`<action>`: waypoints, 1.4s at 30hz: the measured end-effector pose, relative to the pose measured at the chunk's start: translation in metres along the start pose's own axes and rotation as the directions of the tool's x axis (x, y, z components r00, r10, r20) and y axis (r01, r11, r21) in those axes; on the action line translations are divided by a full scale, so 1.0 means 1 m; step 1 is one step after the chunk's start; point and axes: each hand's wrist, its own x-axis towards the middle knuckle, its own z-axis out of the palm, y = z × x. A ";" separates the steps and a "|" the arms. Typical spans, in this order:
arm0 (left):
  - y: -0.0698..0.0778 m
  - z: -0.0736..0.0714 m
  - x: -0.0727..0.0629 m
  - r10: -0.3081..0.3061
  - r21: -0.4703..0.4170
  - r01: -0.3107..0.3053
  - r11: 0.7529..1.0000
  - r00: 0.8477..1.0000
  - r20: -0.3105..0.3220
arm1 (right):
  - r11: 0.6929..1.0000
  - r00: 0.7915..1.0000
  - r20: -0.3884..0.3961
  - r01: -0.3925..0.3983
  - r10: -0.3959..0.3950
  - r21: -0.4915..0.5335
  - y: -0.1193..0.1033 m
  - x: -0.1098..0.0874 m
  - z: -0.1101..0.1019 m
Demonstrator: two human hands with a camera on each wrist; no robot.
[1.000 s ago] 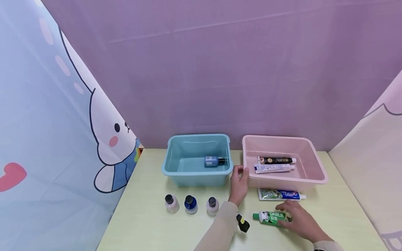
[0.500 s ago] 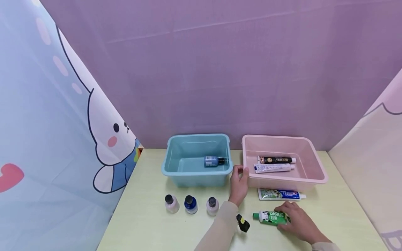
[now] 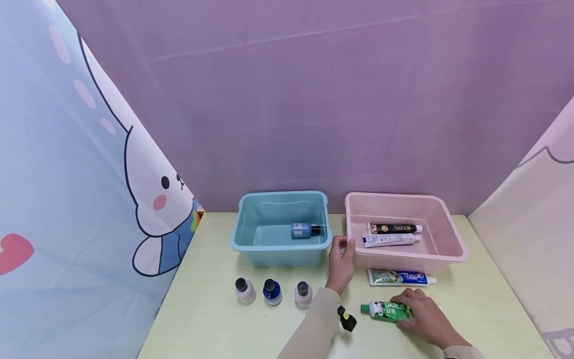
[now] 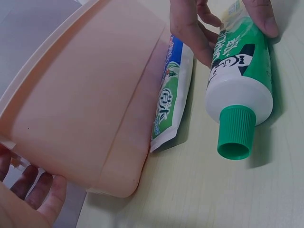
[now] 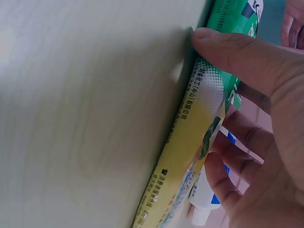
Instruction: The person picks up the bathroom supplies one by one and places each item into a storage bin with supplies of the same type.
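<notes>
My left hand (image 3: 342,264) holds the left front corner of the pink bin (image 3: 408,260), its fingertips at the bin's rim. In the left wrist view, the fingers (image 4: 53,194) of that hand curl against the bin's end. On the table, a green Darlie toothpaste tube (image 3: 389,311) lies with its cap to the left. My right hand (image 3: 423,316) grips its right part, thumb on the near side and fingers across the far side. Between that tube and the bin lies a blue-and-green toothpaste tube (image 3: 399,278). Inside the bin rest a black tube (image 3: 395,229) and a white tube (image 3: 389,240).
A teal bin (image 3: 282,257) stands left of the pink one, with a blue bottle (image 3: 301,230) lying inside. In front of it stand a pale bottle (image 3: 245,293), a dark blue bottle (image 3: 272,294) and another pale bottle (image 3: 303,296). A purple curtain (image 3: 287,99) hangs behind.
My right hand has shifted slightly left along the green toothpaste tube and closed its thumb and fingers on it. The left hand and both bins stay where they were.
</notes>
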 end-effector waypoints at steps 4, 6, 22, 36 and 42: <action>0.000 -0.001 0.000 0.001 -0.002 -0.001 1.000 1.000 0.003 | 0.999 0.999 -0.026 0.022 -0.023 -0.023 0.000 -0.001 0.000; 0.001 -0.001 0.000 0.004 -0.008 -0.003 1.000 1.000 0.006 | 0.999 0.999 -0.031 0.030 -0.031 -0.032 0.001 -0.001 0.001; 0.003 -0.002 -0.002 -0.002 -0.013 0.002 1.000 1.000 0.009 | 0.996 0.998 -0.025 0.062 -0.064 -0.071 0.002 -0.001 -0.001; 0.002 -0.002 -0.001 -0.001 -0.007 0.001 1.000 1.000 0.010 | 0.994 0.997 -0.026 0.065 -0.068 -0.082 -0.001 -0.001 -0.004; 0.002 -0.001 -0.001 -0.003 -0.005 0.003 1.000 1.000 0.008 | 0.996 0.998 -0.034 0.053 -0.056 -0.071 -0.001 -0.001 -0.006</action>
